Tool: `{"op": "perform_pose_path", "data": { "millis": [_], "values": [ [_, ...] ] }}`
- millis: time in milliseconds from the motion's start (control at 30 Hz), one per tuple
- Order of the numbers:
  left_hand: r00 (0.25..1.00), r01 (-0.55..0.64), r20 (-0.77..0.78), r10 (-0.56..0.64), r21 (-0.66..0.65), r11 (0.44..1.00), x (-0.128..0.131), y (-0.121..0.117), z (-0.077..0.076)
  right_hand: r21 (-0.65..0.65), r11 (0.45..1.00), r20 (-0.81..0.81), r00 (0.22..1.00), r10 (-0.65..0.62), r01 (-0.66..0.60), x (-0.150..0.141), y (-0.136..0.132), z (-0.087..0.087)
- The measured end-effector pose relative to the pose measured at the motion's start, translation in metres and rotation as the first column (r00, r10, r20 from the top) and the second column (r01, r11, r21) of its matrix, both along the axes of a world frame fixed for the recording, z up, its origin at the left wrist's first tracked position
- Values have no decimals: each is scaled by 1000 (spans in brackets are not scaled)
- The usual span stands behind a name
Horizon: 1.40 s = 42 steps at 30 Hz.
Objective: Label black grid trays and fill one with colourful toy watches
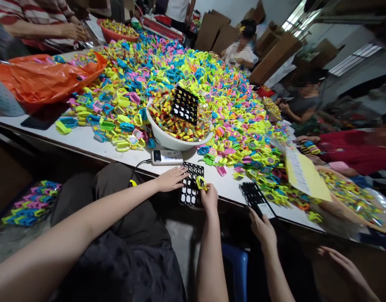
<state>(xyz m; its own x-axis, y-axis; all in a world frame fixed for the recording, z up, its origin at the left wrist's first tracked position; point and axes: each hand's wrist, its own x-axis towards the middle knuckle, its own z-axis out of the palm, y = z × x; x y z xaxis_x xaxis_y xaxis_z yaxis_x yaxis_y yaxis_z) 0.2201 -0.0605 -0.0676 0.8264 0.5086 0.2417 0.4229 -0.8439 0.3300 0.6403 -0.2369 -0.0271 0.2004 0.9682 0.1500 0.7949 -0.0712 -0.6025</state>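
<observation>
Across the white table (pixel 226 186) spreads a heap of toy watches (pixel 230 109). At left lies an orange bag (pixel 48 82); nearer, the left hand (pixel 170 179), stretched flat, touches a black tray (pixel 187 198) at the near edge. The right hand (pixel 209 197) pinches a yellow watch (pixel 200 182) over it. Farther right, a co-worker's hand (pixel 264 230) touches another tray (pixel 254 193).

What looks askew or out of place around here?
A black grid tray rests tilted on the small wrapped pieces heaped in the white bowl. It looks odd there because the lower black tray, under the left hand, sits at the table's edge.
</observation>
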Motion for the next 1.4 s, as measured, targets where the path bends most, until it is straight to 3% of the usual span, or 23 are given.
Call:
{"op": "perform_pose_path", "data": {
  "millis": [167, 267, 433, 533, 667, 800, 900, 1133, 1400],
  "values": [
    [999, 12, -39, -11, 37, 999, 0, 0, -5, -98, 993, -101, 993, 63, -73, -24, 8, 29],
    [999, 23, -25, -22, 49, 999, 1, 0, -8, -102, 991, -142, 988, 68, -83, -66, 32, 36],
    [999, 37, -32, -35, 44, 998, 0, 1, -7, -96, 995, -225, 974, -37, 16, -201, 137, 4],
    [998, 18, -54, -16, 35, 999, 0, 1, -7, -80, 996, -246, 968, -59, 41, -248, 187, -13],
    [999, -1, -51, 2, 10, 1000, 0, 2, -9, -38, 999, -240, 970, -41, 33, -254, 208, -18],
    [998, -1, -56, 1, 4, 1000, 2, 2, -8, 22, 999, -220, 975, 40, -36, -246, 207, -18],
    [996, -91, -2, 91, -5, 996, 4, 1, -7, 28, 998, -227, 972, 65, -60, -245, 200, -20],
    [983, -183, 26, 183, 1, 983, 6, -1, -4, -10, 1000, -256, 966, 21, -24, -248, 180, -23],
    [986, -167, -17, 167, 28, 986, 1, -2, 3, -139, 978, -235, 965, 118, -153, -251, 188, -6]
  ]
}}
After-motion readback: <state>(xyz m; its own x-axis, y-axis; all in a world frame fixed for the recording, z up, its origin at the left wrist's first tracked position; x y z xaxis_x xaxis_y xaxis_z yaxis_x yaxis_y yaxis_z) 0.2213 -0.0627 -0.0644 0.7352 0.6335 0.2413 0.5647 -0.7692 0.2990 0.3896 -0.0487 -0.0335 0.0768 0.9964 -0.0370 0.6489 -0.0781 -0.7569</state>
